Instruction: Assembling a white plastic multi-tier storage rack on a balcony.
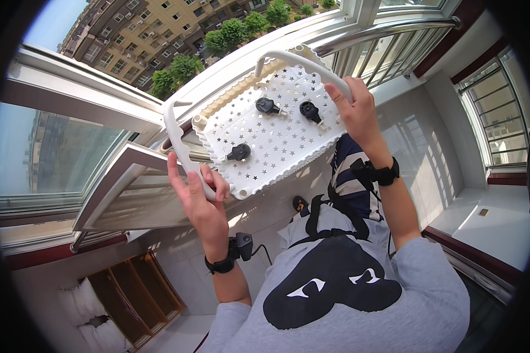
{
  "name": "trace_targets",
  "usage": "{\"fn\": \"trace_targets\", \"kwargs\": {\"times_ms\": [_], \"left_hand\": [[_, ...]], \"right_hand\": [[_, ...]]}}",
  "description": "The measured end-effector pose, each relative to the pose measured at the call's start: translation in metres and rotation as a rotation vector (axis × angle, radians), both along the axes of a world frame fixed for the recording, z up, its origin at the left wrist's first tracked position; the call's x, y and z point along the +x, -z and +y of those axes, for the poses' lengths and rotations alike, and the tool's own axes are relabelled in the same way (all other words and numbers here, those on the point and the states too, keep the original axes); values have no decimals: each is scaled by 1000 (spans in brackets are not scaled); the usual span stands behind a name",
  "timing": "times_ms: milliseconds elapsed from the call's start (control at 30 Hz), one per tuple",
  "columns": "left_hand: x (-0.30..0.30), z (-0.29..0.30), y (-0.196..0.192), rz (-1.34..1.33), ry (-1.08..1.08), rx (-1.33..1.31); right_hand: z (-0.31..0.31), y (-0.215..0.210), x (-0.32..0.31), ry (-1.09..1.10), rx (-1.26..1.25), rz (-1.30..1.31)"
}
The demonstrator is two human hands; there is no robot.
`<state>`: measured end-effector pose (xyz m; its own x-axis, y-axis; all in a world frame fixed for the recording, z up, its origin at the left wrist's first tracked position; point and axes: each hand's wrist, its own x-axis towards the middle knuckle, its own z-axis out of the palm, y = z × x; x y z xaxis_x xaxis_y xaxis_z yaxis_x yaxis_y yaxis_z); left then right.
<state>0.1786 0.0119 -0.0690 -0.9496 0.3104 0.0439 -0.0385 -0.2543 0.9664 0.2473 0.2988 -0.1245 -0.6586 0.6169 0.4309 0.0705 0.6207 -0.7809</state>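
I hold a white plastic basket (pixel 277 132) upside down above me, its base pierced with small star holes and carrying three black castor wheels (pixel 309 110). My left hand (pixel 197 194) grips the white handle (pixel 176 141) at the basket's left end. My right hand (pixel 353 106) is closed on the other white handle at the upper right. Both wrists wear black bands. The basket is raised against the open window, near the metal rail (pixel 388 29).
An open window sash (pixel 118 176) swings inward at the left. A chrome railing runs along the sill. White tiled wall below, a wooden shelf unit (pixel 129 294) with white rolled items at lower left, a white ledge (pixel 489 223) at right.
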Motion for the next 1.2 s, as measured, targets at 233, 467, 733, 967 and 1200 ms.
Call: {"fn": "trace_targets", "kwargs": {"times_ms": [233,467,733,967,1200], "left_hand": [[6,-9,-2,-69,-15,1],[22,-16,1,-153,-30,54],[27,-23,9,-87,-120,6],[33,-24,14,-39,-100,-22],[31,-20,21,-19,-94,-54]], "right_hand": [[-4,-3,-4,-16,-49,-5],[-19,1,7,-2,-116,-21],[-29,4,17,-14,-188,-36],[-26,13,17,-44,-168,-37],[-37,2,19,-96,-294,41]]}}
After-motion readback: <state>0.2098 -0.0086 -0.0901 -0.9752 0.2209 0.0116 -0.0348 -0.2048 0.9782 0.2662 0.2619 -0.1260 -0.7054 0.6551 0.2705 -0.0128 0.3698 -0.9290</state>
